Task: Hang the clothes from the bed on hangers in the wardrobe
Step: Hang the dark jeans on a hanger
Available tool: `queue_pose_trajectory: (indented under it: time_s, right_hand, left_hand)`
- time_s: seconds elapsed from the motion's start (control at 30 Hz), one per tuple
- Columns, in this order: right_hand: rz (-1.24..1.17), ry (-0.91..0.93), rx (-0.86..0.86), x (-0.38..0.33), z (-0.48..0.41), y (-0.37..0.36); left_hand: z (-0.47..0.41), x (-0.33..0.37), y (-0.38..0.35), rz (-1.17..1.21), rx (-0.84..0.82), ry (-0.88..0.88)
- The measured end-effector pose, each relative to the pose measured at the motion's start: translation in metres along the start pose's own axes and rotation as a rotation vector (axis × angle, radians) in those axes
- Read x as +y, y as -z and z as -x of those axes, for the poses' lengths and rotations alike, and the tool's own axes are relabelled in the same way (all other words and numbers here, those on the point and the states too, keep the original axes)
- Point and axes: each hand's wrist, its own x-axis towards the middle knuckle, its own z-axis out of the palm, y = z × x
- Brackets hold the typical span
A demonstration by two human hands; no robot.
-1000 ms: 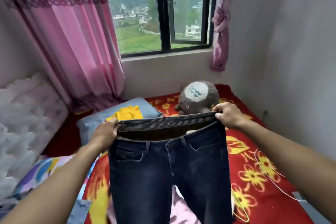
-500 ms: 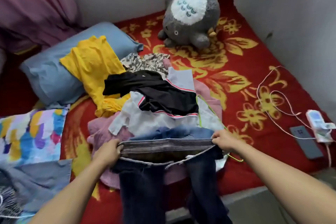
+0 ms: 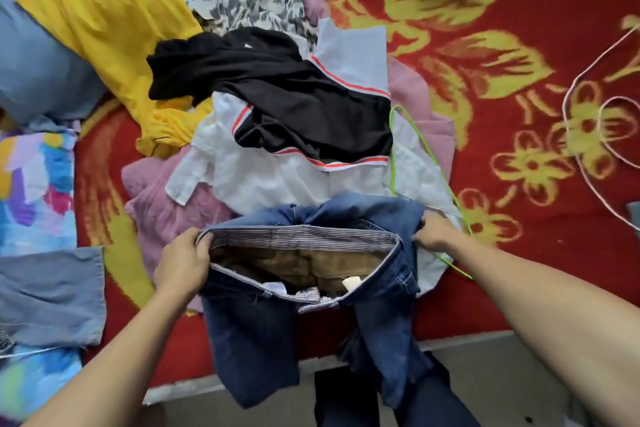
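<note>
Dark blue jeans [image 3: 252, 340] hang over the bed's near edge, waistband held open. My left hand [image 3: 183, 263] grips the waistband's left end. My right hand [image 3: 433, 230] grips its right side, where the denim folds over. Behind the jeans lies a heap of clothes: a white shirt [image 3: 277, 177], a black garment with red-and-white trim [image 3: 277, 90], a patterned grey-white piece [image 3: 252, 3], a pink garment [image 3: 156, 198] and a yellow top [image 3: 104, 17]. A thin green hanger [image 3: 429, 156] pokes out of the heap's right side. No wardrobe is in view.
The bed has a red blanket with yellow flowers [image 3: 519, 62]. A blue pillow [image 3: 38, 73] lies at the upper left, a multicoloured cloth [image 3: 34, 184] and a blue-grey cloth [image 3: 52, 298] at the left. A white cable [image 3: 588, 163] loops at the right. Floor [image 3: 502, 374] shows below the bed edge.
The view tipped down from the window to the bed. Both hands lowered the jeans from chest height to the bed's near edge, still gripping the waistband.
</note>
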Motion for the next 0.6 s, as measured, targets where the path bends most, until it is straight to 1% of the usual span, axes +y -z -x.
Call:
queue_pose_trajectory:
  time_s: [0.07,0.1,0.13,0.2,0.33,0.4,0.5,0.53,0.6]
  right_hand:
    - [0.014,0.009,-0.103,0.006,-0.007,-0.019]
    - [-0.025,-0.002,-0.138,0.005,-0.004,-0.022]
    - [-0.081,-0.015,-0.135,0.007,-0.004,-0.023]
    - [-0.168,-0.062,-0.074,0.012,0.000,-0.006]
    - [-0.047,-0.080,0.190,0.030,0.010,0.065]
    - [-0.017,-0.066,0.379,0.031,0.024,0.106]
    - [0.021,-0.030,0.629,0.011,0.048,0.152]
    - [0.053,0.013,0.684,0.001,0.055,0.160]
    - [0.086,0.176,0.747,-0.028,0.079,0.168]
  left_hand:
    - [0.001,0.001,-0.001,0.004,0.013,0.020]
    - [0.002,0.004,0.000,0.009,0.014,0.024]
    - [0.002,0.006,0.001,0.018,0.014,0.024]
    - [0.001,0.010,0.006,0.045,0.021,0.009]
    - [-0.005,0.022,0.028,0.114,0.087,-0.001]
    - [-0.007,0.028,0.041,0.133,0.110,-0.017]
    - [-0.007,0.040,0.058,0.154,0.099,-0.051]
    - [-0.005,0.044,0.063,0.167,0.089,-0.065]
    - [0.001,0.056,0.072,0.188,0.075,-0.089]
